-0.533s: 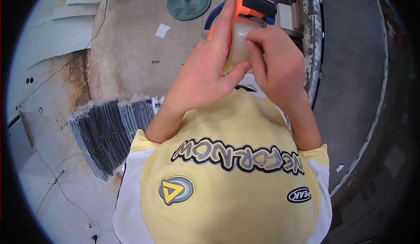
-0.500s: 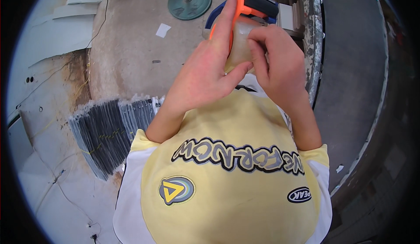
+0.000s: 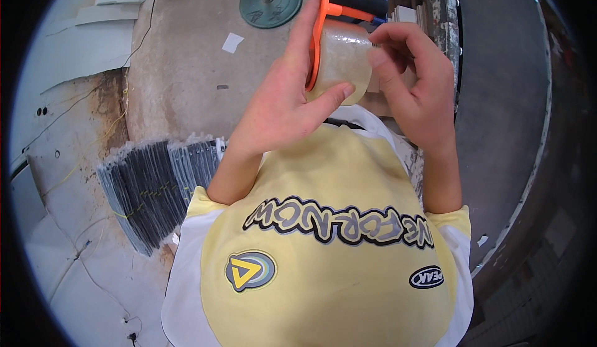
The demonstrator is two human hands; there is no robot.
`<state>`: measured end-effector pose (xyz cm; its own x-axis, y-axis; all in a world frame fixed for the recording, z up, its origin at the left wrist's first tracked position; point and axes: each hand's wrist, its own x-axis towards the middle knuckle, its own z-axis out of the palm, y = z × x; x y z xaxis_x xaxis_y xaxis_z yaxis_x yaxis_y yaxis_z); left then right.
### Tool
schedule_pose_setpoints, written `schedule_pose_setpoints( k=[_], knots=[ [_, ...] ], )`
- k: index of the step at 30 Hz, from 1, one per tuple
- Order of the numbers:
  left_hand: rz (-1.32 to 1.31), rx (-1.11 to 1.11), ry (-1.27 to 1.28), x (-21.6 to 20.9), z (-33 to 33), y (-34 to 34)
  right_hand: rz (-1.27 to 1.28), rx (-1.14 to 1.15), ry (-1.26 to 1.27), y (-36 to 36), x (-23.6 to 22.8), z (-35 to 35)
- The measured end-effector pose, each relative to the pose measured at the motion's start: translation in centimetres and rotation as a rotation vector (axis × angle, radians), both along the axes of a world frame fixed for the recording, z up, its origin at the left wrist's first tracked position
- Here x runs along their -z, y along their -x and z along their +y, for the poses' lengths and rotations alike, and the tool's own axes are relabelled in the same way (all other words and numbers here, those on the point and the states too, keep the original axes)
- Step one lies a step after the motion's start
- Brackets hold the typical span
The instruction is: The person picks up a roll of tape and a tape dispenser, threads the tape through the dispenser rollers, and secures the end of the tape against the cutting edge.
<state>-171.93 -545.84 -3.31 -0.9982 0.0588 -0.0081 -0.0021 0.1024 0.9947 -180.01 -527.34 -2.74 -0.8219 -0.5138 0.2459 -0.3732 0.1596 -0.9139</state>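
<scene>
My left hand (image 3: pixel 283 92) grips an orange tape dispenser (image 3: pixel 317 42), its fingers along the frame's left side and its thumb across the roll. A wide roll of clear, yellowish packing tape (image 3: pixel 345 58) is mounted on the dispenser, below a dark roller (image 3: pixel 357 2). At the roll's right edge is my right hand (image 3: pixel 420 83), its fingers curled. Its thumb and forefinger tips are a little apart, close against the tape; I see nothing held between them. The far sides of the roll are hidden.
Dark flat pieces in clear wrap (image 3: pixel 149 191) stand in a row at the left. A round green base with a pole (image 3: pixel 270 2) stands ahead, near a white paper scrap (image 3: pixel 232 43) on the floor. A long dark grey surface (image 3: pixel 497 111) runs along the right.
The tape dispenser has turned and moved slightly left with my left hand, showing more of the roll. My right hand has shifted right, and its thumb and forefinger have parted.
</scene>
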Motion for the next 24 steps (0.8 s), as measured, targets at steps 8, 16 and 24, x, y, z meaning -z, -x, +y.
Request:
schedule_pose_setpoints(
  k=[8,16,24],
  knots=[
    [0.051,-0.072,-0.074,-0.5,1.2,0.1,0.639,0.131,-0.089,-0.5,2.1,-1.2],
    [0.095,0.05,-0.017,-1.8,0.4,0.7,0.499,0.165,-0.113,-1.1,1.6,-1.4],
    [0.049,-0.105,-0.052,-0.6,1.0,-0.6,0.238,0.049,-0.161,-1.3,-0.8,-0.1]
  ],
)
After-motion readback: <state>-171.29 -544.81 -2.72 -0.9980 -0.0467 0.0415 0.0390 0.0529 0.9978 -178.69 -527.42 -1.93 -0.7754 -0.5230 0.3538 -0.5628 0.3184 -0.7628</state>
